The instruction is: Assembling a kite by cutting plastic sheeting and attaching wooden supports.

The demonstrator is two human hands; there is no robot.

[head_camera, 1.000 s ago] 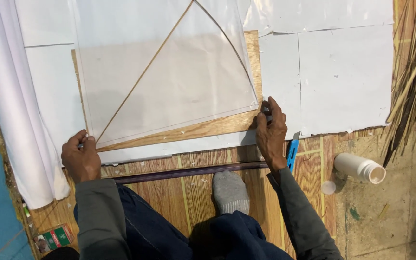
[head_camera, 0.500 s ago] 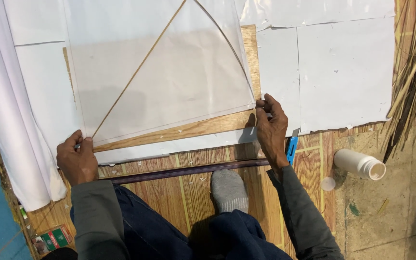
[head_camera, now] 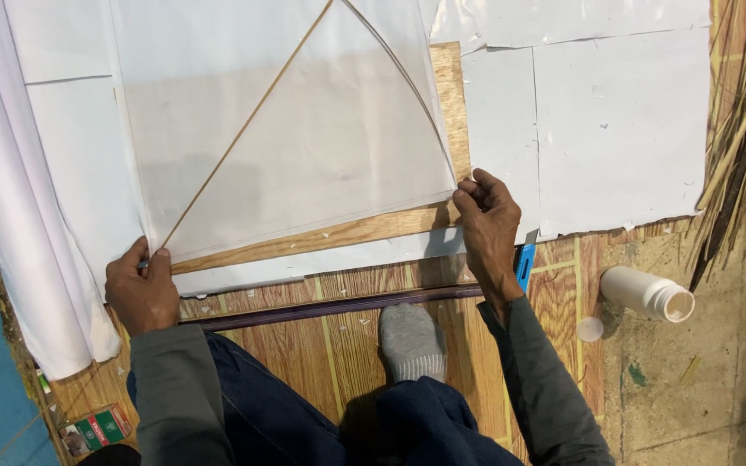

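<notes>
While both hands are pinching the bottom corners of the thin white sheet [head_camera: 304,147], the whole thing looks one careless tug away from trouble. The left hand [head_camera: 140,289] has its fingers closed on the lower left corner, right where the straight diagonal stick [head_camera: 243,129] meets the edge; the right hand [head_camera: 487,220] has thumb and fingertips nipped together on the lower right corner, where the bowed stick [head_camera: 407,91] comes down. The sheet lies flat over a plywood board [head_camera: 449,103] on the floor, with more white paper sheets [head_camera: 623,129] spread beside it and a roll of white paper [head_camera: 10,198] along the left.

My worry is the paper itself — it looks tissue-thin, and if the two hands pull apart unevenly it could tear at a corner, or wrinkle along the bottom edge. The bowed stick looks to be under tension; should the right-hand pinch slip, I'd expect it to spring and drag the sheet askew.

Other hazards sit close. A blue-handled cutter [head_camera: 524,263] lies just beside the right wrist, so a backward slide of that arm could catch it. An open white plastic bottle [head_camera: 649,293] lies on its side nearby, its cap [head_camera: 591,328] off — anything left inside could run towards the work. The socked foot [head_camera: 412,341] rests against a long dark strip [head_camera: 330,306]; a shift of weight might jog the board.
</notes>
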